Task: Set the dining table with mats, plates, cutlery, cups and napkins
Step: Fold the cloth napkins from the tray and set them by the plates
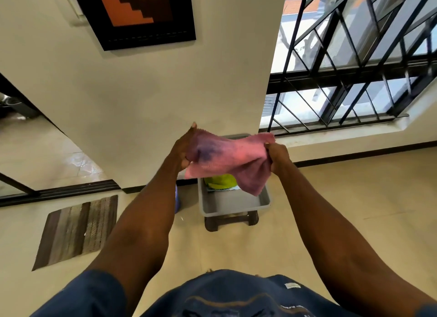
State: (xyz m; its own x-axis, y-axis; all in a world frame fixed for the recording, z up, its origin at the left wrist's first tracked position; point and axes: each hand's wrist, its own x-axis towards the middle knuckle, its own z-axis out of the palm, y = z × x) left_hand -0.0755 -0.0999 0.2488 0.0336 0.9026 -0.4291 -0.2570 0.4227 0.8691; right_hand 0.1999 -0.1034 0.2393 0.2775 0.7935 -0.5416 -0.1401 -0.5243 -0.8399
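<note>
I hold a pink cloth napkin (230, 158) with a dark purple stain stretched between both hands in front of me. My left hand (183, 148) grips its left edge and my right hand (279, 155) pinches its right corner. The cloth's lower part hangs loose over a grey tray (233, 204). In that tray lies a lime-green cloth (220, 181) on top of a light blue one, both partly hidden by the pink napkin.
The grey tray rests on a small dark stool (230, 219) on the tiled floor by a cream wall. A striped doormat (78, 229) lies at the left near a sliding door track. A barred window (354, 63) fills the right.
</note>
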